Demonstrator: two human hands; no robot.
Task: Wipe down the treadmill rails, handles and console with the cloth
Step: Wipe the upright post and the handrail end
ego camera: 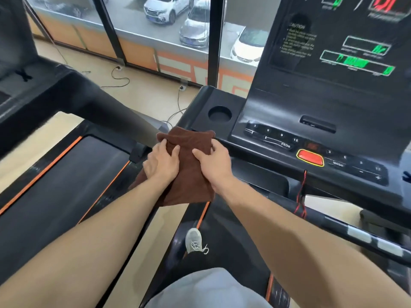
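black treadmill [278,112], brown cloth [189,174] draped over its left rail

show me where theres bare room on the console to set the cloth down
Free: the flat ledge around the round cup holder, left of the number buttons. Also the plain strip between those buttons and the slot. Crowded: the near edge, where both hands hold the cloth, and by the red button.
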